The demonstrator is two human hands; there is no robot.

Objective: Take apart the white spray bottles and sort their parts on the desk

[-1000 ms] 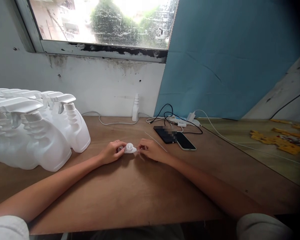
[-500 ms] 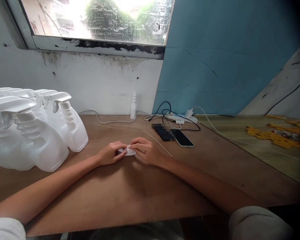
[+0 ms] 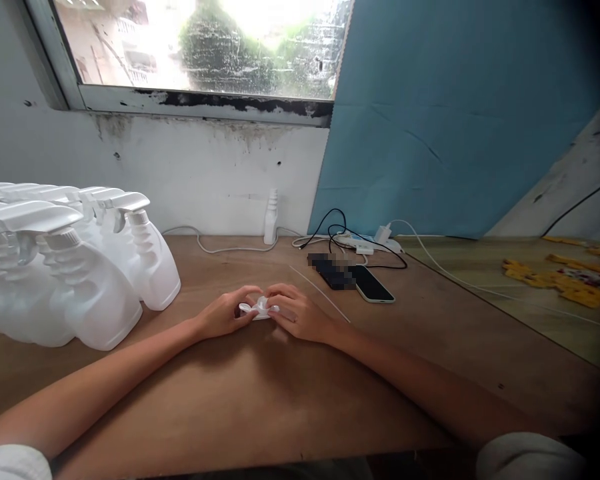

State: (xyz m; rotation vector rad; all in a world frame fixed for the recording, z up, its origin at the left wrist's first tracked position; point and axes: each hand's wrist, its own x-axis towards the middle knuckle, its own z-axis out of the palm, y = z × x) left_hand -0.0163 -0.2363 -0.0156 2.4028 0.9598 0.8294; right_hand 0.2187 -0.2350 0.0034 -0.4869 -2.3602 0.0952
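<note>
Found at nine o'clock white trigger-spray bottles point(image 3: 97, 287) with heads mounted, judged done. Observed left hand point(image 3: 225, 313) grasping the nine-o'clock end of a white plastic fitting point(image 3: 261, 308) at dial centre, and right hand point(image 3: 300, 317) pinching its three-o'clock end; judged unfinished, not joined to any bottle. Noted a thin pale strand point(image 3: 321, 296) between two and three o'clock, lying unattached.

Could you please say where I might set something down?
Bare table shows between the forearms, and between the bottles and left hand. It is crowded around the phone and power strip, and between left hand and right hand, at the white part.
</note>
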